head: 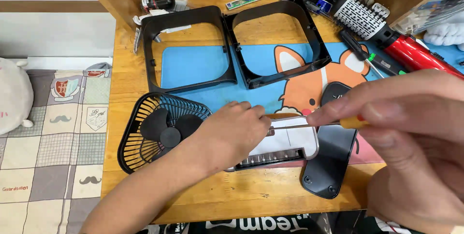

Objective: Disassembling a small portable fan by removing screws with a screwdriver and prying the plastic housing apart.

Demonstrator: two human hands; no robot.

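Your left hand (232, 130) lies curled, knuckles up, on the left end of the clear rectangular plastic bit case (282, 144), fingertips pressed tog. at the tip of the thin metal screwdriver shaft (295, 126); can't tell exactly what they pinch under there. Your right hand (411, 118) sits close to the cam, blurry, thumb & forefinger pinching the small orange-yellow screwdriver handle (352, 122), w/ the shaft running level to the left, above the case. The bit case rests on the wooden bench (241, 200) near the front edge, a row of dark bits along its lower side. Just left of it, touching your left wrist area, lies the black round fan grille w/ blades & hub (162, 130). Just right of the case is a black flat plastic stand piece (331, 159), partly under your right hand. Behind, on the blue desk mat w/ an orange cartoon dog (203, 65), two black squarish fan frame shells (232, 45) lie side by side, joined at the middle. Further back right: a round hairbrush w/ red handle (386, 33) & a black screwdriver w/ green tip band (369, 55). Left of the bench is a bed w/ patchwork checked cover (53, 137).
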